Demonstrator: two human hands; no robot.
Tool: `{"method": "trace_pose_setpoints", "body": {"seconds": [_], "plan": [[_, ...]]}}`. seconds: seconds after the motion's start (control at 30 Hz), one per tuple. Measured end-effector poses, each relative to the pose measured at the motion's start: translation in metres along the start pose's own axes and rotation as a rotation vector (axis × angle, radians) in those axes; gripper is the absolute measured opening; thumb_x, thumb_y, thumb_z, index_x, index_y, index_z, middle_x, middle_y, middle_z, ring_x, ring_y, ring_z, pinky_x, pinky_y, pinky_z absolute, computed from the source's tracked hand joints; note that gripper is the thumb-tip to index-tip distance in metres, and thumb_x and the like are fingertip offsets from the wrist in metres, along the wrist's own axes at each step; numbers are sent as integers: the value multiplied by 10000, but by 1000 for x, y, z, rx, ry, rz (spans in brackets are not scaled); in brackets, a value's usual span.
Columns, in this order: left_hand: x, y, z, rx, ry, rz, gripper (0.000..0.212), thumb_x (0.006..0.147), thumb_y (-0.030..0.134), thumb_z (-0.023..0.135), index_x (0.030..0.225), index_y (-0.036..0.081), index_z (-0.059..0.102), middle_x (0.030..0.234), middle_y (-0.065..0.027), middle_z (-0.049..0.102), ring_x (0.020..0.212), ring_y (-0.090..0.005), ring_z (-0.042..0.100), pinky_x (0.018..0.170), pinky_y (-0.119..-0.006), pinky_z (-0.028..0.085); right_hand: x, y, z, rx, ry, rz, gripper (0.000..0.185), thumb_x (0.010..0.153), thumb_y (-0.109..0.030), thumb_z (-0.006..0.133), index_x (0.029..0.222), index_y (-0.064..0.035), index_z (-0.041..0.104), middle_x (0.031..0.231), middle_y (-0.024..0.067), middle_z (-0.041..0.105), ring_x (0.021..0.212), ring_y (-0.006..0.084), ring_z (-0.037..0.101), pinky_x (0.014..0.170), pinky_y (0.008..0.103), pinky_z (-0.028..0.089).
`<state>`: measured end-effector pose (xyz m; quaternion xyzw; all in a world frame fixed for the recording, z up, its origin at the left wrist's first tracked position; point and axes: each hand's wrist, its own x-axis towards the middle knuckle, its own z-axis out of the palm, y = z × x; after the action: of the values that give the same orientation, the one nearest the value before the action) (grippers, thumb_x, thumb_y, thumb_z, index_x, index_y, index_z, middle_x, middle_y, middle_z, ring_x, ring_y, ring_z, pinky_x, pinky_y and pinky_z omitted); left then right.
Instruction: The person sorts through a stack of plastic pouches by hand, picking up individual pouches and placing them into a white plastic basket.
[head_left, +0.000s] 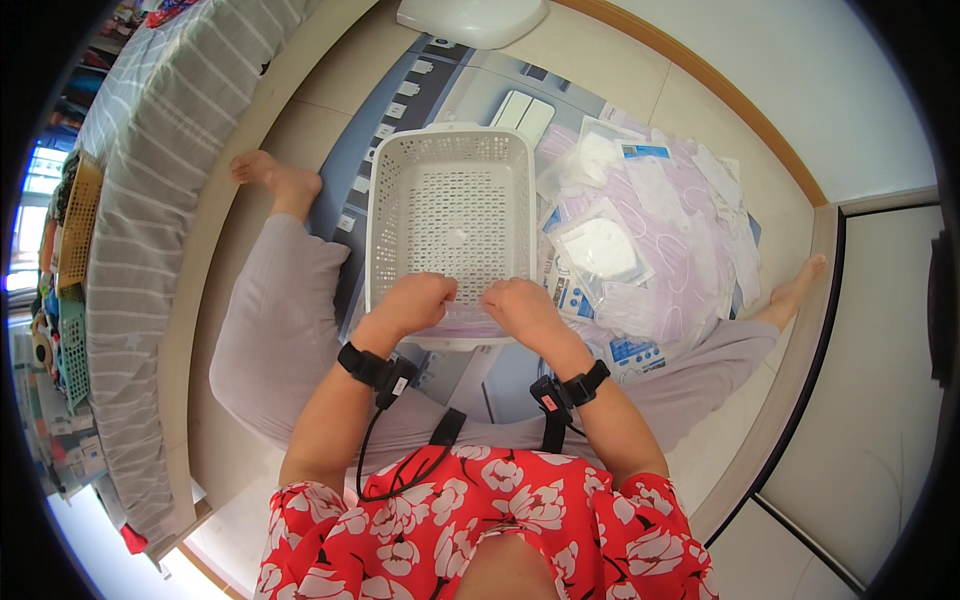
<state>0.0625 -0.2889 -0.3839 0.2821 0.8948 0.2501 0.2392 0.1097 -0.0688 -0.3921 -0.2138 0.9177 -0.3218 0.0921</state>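
Note:
A white perforated plastic basket (456, 217) stands in front of me, its floor mostly bare. At its near end lies a lilac face mask (466, 313), apparently in clear film and partly hidden by my hands. My left hand (416, 300) has its fingers curled on the left end of this mask. At the other end, my right hand (521, 307) grips with bent fingers; the fingertips of both hands are partly hidden. Right of the basket spreads a heap of lilac face masks (660, 240) with white ear loops. White masks in clear packets (600, 247) lie on the heap.
Under the basket is a printed mat (442, 67) on the tiled floor. My legs extend either side, with my left-side foot (277, 176) near a bed (161, 172). A white rounded fixture (472, 19) is beyond the mat. A cabinet (885, 337) is at right.

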Motion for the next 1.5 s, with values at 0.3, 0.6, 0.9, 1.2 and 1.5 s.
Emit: {"method": "trace_pose_setpoints", "body": {"seconds": [0.3, 0.6, 0.9, 1.2, 1.5], "plan": [[1, -13, 22, -307, -177, -265, 306, 917, 299, 536, 988, 43, 687, 1012, -198, 692, 984, -362, 646, 882, -442, 491, -3, -2, 10, -256, -157, 14, 133, 846, -112, 583, 781, -65, 690, 784, 121, 686, 809, 303, 674, 731, 426, 512], [-1, -28, 39, -76, -488, -175, 346, 939, 311, 463, 1039, 67, 688, 1038, -187, 693, 974, -380, 644, 870, -462, 489, -11, -10, 11, -155, -390, 40, 366, 887, -439, 628, 841, -83, 696, 802, 103, 688, 815, 308, 659, 808, 428, 451], [3, -18, 32, -54, -143, -120, 322, 930, 264, 495, 960, 11, 692, 972, -203, 693, 936, -398, 642, 863, -478, 498, -15, -7, 4, -66, -255, -1, 313, 878, -355, 659, 943, -49, 676, 906, 138, 677, 878, 348, 637, 818, 446, 479], [34, 56, 9, -276, 95, 143, 176, 901, 149, 586, 981, 25, 682, 984, -164, 681, 897, -373, 639, 788, -451, 510, -51, 5, -56, 248, 149, 162, 246, 885, -203, 666, 1077, -50, 677, 999, 148, 662, 939, 350, 620, 818, 431, 503], [77, 128, 33, -263, 80, 407, 140, 887, 84, 615, 1005, 41, 677, 978, -149, 682, 864, -341, 649, 763, -401, 524, -131, 80, -71, 56, 458, 484, 304, 822, -139, 722, 1103, -41, 661, 1104, 141, 650, 1067, 334, 585, 908, 402, 487]]}}
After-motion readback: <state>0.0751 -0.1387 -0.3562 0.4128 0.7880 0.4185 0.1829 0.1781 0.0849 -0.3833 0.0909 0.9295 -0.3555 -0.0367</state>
